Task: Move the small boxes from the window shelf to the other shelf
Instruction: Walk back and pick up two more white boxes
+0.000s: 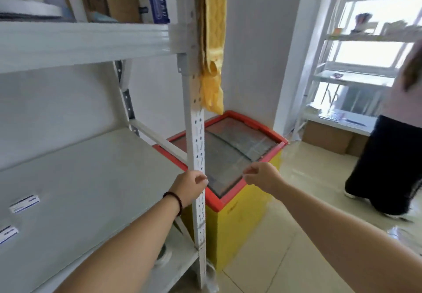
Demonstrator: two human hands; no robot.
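Grey-white steel fills the left of the view: the near shelf (91, 178), whose perforated upright post (196, 151) serves as the landmark here. Left of that post, well apart from it on the shelf board, two small boxes are seen, white with blue print: one small box (24, 203) further back, and a second small box (8, 233) cut by the frame edge. Both hands are held out near the post, and nothing is carried in either. The left hand (189, 189), a dark bead bracelet (175, 200) at its wrist, is placed right against the post, its fingers (202, 179) loosely curled and narrow, at or just touching the metal. The right hand (262, 175) is seen just right of the post, above the red-rimmed chest freezer (228, 155), its fingers (249, 176) bent inward, narrow, closed on nothing. Both boxes lie far left of the fingers, untouched. Above and left of the post, a blue and white carton (155, 7) is stood on the upper board. Beside the post a yellow cloth (213, 41) is hung. Far right of the post, the window shelf (356, 76) is lit from behind, its contents too washed out to be told, with another person (392, 151) stood before it.
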